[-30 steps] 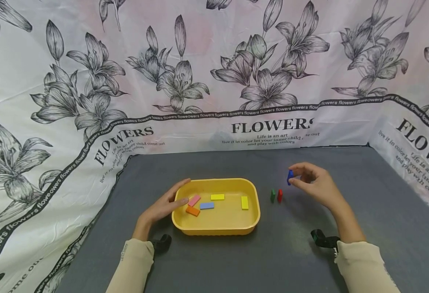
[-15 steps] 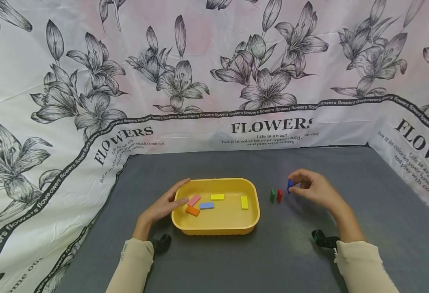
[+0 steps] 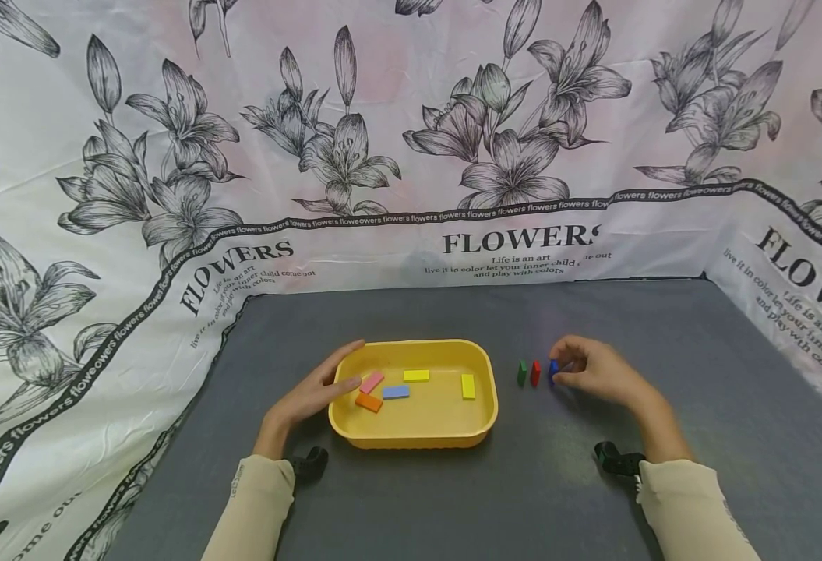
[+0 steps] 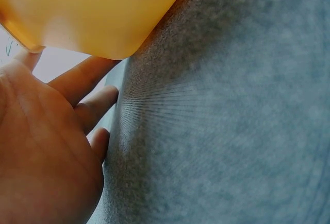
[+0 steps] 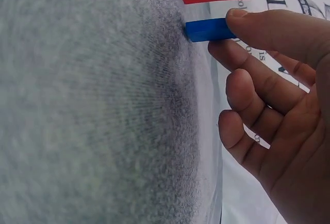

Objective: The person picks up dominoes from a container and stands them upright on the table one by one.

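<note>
In the head view my left hand [image 3: 312,393] holds the left end of a yellow plastic tub [image 3: 425,438], thumb over the rim and fingers along the outside. The left wrist view shows the tub's wall [image 4: 103,13] above my spread fingers. My right hand [image 3: 603,374] pinches a blue block [image 5: 209,30] between thumb and index finger, its other fingers loosely bent. The block is upright, its lower end right at the table. Just left of it stand a red block [image 3: 536,374] and a green block [image 3: 522,374], upright in a row with gaps between them.
Inside the tub lie a pink block [image 3: 372,382], an orange block [image 3: 368,403], a light blue block [image 3: 396,393] and two yellow blocks [image 3: 416,375]. A dark grey table [image 3: 453,506] lies beneath, with a flower-printed cloth [image 3: 382,257] behind and at both sides.
My right hand has lowered the blue block toward the table, beside the red one, still pinching it. The left hand and the tub stay where they were.
</note>
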Tool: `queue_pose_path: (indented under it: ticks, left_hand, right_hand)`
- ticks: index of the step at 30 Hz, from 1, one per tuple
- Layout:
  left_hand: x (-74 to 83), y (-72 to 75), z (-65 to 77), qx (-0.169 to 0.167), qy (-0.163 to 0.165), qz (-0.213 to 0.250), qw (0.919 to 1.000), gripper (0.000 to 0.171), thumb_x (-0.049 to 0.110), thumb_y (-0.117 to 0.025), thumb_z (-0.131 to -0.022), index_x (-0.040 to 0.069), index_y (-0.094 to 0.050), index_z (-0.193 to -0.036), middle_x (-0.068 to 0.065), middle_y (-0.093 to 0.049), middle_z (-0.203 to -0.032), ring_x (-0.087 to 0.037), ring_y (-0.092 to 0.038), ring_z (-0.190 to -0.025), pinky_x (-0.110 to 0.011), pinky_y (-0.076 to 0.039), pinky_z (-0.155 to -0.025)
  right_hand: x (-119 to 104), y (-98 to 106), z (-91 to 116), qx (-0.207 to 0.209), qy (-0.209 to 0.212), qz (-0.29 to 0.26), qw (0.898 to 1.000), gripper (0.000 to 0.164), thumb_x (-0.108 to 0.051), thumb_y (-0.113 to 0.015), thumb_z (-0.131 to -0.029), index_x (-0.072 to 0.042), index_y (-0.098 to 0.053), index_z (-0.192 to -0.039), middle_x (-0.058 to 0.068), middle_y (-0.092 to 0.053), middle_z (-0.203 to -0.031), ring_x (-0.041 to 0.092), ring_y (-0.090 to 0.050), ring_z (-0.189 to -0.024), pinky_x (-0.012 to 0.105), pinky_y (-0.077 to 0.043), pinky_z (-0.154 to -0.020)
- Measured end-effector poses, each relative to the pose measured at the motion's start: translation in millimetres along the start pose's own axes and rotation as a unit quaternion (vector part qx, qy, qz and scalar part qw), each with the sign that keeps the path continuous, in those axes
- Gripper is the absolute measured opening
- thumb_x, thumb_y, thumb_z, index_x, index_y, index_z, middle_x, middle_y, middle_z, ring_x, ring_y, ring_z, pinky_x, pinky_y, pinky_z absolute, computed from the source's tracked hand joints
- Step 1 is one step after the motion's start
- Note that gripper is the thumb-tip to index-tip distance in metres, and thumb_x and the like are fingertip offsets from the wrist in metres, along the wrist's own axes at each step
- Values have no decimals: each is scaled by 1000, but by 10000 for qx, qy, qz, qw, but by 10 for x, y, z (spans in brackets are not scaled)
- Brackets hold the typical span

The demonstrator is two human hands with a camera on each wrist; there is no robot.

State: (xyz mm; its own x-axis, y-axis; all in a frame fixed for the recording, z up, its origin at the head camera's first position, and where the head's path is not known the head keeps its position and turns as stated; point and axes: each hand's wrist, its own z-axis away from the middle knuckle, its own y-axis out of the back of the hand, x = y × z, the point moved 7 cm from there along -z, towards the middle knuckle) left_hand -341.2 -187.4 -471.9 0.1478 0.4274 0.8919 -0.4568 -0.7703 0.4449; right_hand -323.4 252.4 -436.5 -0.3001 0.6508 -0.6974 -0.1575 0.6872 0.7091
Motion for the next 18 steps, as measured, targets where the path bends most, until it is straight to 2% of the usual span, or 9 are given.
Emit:
queue_pose_path:
  ticks: [18]
  left_hand:
    - [-21, 2, -16, -10, -69, -4, 10000, 69, 38, -62, -100, 38, -27, -159, 1, -19, -171, -34, -25, -155, -63, -24, -123]
  right_hand:
    - [38, -43, 17, -253, -85, -143, 9995, 25, -4, -78, -86, -4, -62, -106, 12, -73, -100, 12, -64, -77, 28, -51, -59]
